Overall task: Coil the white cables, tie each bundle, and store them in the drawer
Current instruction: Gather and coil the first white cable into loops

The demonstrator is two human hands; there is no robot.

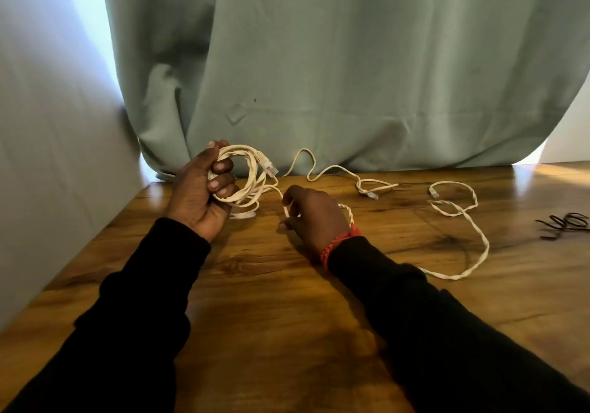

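The dark ties (pixel 564 223) run off the right edge — the white cable (pixel 459 272) passes under a sleeve.

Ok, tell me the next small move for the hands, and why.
Probably bring the right hand up and lay another loop onto the coil that the left hand grips. The right hand pinches the cable, and a long twisted length trails loose over the table.

Dim — window glare, warped edges

We see bare wooden table (pixel 271 285) across the lower middle of the frame; loose white cable (pixel 459 208) sprawls at right, dark ties (pixel 563 222) at far right, curtain (pixel 351 77) closes the top.
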